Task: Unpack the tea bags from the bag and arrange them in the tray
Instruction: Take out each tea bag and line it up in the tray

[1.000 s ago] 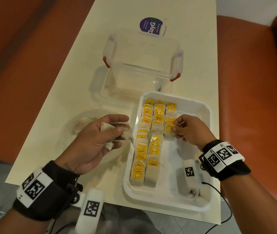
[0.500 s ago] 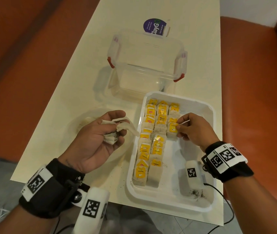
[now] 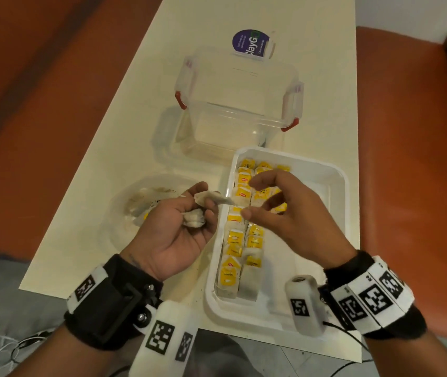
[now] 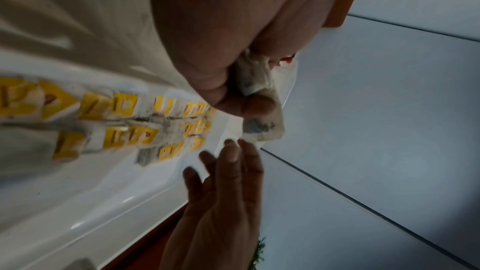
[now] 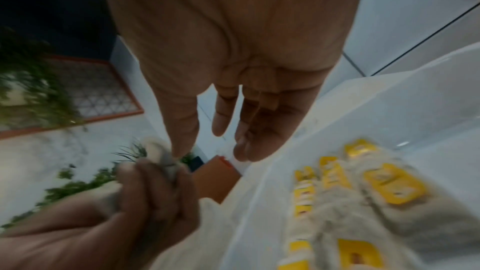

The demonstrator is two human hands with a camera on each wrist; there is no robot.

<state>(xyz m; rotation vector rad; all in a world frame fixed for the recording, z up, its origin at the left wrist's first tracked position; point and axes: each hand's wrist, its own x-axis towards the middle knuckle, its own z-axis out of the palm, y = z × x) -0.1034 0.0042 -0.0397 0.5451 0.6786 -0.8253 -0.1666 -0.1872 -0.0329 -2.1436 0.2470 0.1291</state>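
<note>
My left hand (image 3: 203, 206) grips a small bunch of pale tea bags (image 3: 210, 198) just left of the white tray (image 3: 333, 175); one bag sticks out toward the right. In the left wrist view the thumb (image 4: 249, 106) presses that tea bag (image 4: 263, 126). My right hand (image 3: 250, 197) hovers over the tray with thumb and fingers spread, close to the protruding bag and holding nothing. Rows of yellow-tagged tea bags (image 3: 233, 240) fill the tray's left half. A clear plastic bag (image 3: 142, 204) with a few tea bags lies on the table behind my left hand.
A clear storage box (image 3: 238, 104) with red clips stands behind the tray, and a purple-labelled lid (image 3: 250, 42) sits beyond it. The tray's right half (image 3: 312, 213) is bare. Orange seats flank the narrow cream table (image 3: 124, 126).
My right hand left the tea bag row in the tray, lifted and moved left toward my left hand, opening its fingers. The left hand raised its tea bags slightly toward the tray.
</note>
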